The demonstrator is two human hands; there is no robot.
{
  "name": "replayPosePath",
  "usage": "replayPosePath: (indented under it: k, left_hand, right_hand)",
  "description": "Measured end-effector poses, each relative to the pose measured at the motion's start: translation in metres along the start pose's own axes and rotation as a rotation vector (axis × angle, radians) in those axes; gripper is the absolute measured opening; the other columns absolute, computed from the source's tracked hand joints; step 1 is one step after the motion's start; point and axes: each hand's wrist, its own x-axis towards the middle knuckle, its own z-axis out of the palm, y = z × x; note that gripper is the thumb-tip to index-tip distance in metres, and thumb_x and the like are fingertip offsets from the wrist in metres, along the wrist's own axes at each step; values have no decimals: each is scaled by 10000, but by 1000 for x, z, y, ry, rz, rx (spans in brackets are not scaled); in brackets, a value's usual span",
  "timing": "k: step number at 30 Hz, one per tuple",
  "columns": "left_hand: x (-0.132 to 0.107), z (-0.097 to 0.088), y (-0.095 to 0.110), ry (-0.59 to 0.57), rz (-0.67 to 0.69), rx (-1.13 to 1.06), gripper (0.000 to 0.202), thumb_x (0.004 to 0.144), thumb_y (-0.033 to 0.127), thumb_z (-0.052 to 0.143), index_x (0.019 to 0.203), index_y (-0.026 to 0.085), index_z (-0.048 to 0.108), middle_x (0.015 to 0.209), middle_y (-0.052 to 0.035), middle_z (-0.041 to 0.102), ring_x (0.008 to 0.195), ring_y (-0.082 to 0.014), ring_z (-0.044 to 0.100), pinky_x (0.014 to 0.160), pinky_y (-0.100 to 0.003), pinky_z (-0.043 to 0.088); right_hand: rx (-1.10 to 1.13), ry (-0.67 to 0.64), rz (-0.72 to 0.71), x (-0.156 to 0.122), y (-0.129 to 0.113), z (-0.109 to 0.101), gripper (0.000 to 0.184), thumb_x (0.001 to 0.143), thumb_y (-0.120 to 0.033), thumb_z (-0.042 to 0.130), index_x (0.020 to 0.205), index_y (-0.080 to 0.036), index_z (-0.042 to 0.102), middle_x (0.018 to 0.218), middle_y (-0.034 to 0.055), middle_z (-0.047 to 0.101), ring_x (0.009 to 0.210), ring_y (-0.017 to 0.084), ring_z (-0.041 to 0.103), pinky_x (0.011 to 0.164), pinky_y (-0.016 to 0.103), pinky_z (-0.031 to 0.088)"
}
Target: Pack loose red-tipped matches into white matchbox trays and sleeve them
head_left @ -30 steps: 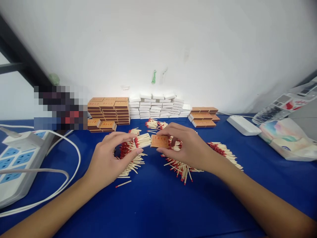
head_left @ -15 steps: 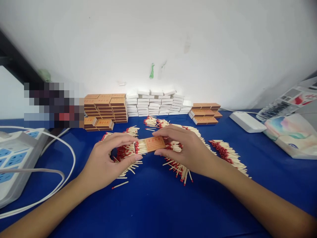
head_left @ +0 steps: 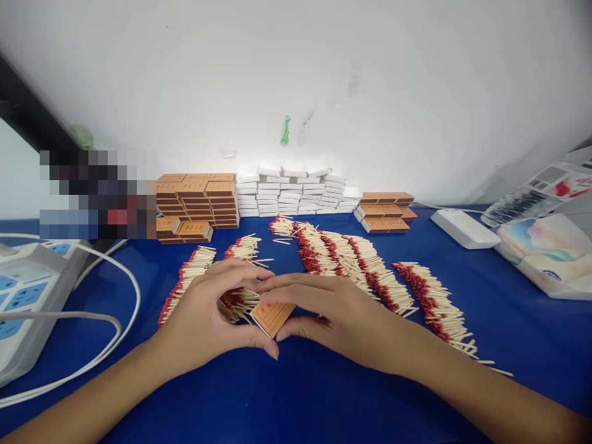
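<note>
Both my hands meet over the blue table (head_left: 296, 394) around one orange matchbox (head_left: 272, 316). My left hand (head_left: 208, 314) grips its left end between thumb and fingers. My right hand (head_left: 333, 314) closes on its right end, fingers arched over the top. The box is tilted and looks slid shut. Rows of red-tipped matches (head_left: 351, 262) lie just behind and beside the hands, some under my left fingers.
Against the wall stand stacks of orange matchboxes (head_left: 197, 197), white inner trays (head_left: 289, 194) and more orange boxes (head_left: 383, 213). A power strip (head_left: 28, 296) with white cables lies at the left. A white device (head_left: 462, 228) and plastic packets (head_left: 541, 246) sit at the right.
The tray of matches in my left hand has gone into the orange sleeve. Both hands have come nearer to me with the closed box, uncovering the match rows behind.
</note>
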Motion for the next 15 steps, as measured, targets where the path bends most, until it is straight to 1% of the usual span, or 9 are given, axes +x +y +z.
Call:
replayPosePath:
  k: [3,5,7,9,11,13,15]
  left_hand:
    - [0,0,2,-42,-19,-38,854,466,490,1049,1245,342,733,1186,-51,790,1143,-321,729,1058,-464,581]
    - [0,-2,5,-104,-108,-176,920,485,451,1052,1324,352,688,1163,-53,802,1114,-323,754,1025,-464,610]
    - [0,-4,9,-187,-214,-382,957,521,433,1044,1389,354,648,1201,-74,802,1117,-343,767,969,-471,646]
    - [1,-8,13,-254,-277,-561,949,538,449,1036,1400,346,654,1319,-105,762,1217,-387,729,975,-504,650]
    - [3,-12,17,-304,-301,-649,879,574,477,1019,1376,329,691,1421,-112,706,1329,-414,658,1061,-545,606]
    - [4,-16,21,-331,-311,-668,791,601,479,1009,1324,319,732,1384,-103,730,1308,-412,673,1089,-557,587]
    - [4,-19,24,-335,-318,-662,734,593,455,1017,1268,322,762,1293,-83,777,1239,-394,718,1074,-538,599]
  right_hand:
    - [-21,-16,-52,-1,-6,2,255,1034,-258,643,1281,-246,706,1446,81,684,1315,187,664,1123,310,541]
    - [-51,11,-76,-1,-8,3,253,1039,-243,633,1281,-239,707,1407,82,707,1299,185,671,1113,319,550]
    - [-52,63,-86,0,-9,4,290,1019,-269,669,1307,-255,699,1335,68,745,1269,192,684,1103,352,562]
    - [-16,108,-94,2,-11,6,365,971,-310,736,1331,-277,689,1274,47,774,1257,203,690,1122,396,554]
    - [29,131,-111,4,-13,9,437,926,-334,783,1348,-289,681,1258,40,783,1268,214,687,1147,426,539]
    - [44,151,-130,7,-16,12,452,924,-322,784,1362,-287,675,1248,41,789,1268,211,689,1145,416,544]
    - [26,173,-155,8,-19,14,422,956,-301,749,1369,-273,670,1220,42,798,1243,193,702,1119,379,562]
